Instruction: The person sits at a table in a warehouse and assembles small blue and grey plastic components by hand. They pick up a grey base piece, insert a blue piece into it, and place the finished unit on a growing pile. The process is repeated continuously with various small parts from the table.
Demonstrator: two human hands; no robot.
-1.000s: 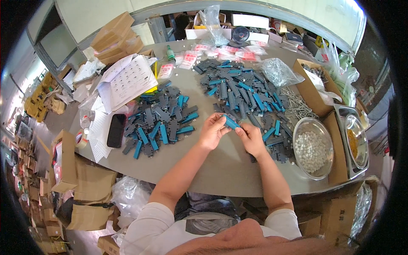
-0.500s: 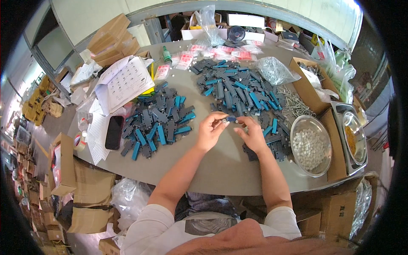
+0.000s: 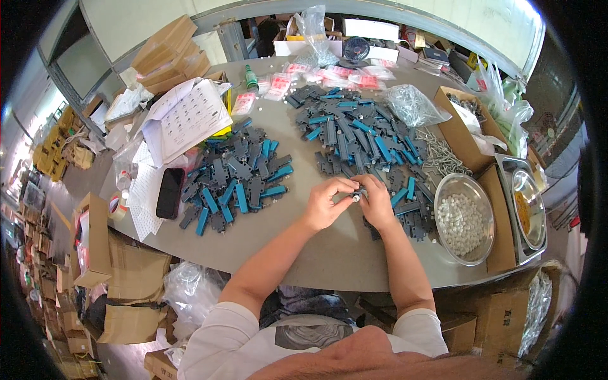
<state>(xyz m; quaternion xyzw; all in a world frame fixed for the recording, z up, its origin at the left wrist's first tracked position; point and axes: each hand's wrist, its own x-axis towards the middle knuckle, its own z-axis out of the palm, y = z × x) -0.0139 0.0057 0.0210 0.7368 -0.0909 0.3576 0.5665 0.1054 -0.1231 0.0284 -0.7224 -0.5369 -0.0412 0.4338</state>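
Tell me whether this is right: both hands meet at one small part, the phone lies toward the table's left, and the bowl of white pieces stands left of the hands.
The bowl of white pieces is misplaced: the head view shows it right of the left hand and right hand. The small part and phone are as stated.

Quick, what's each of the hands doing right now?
Left hand: closed, pinching a small dark part.
Right hand: closed, fingers on that same part.
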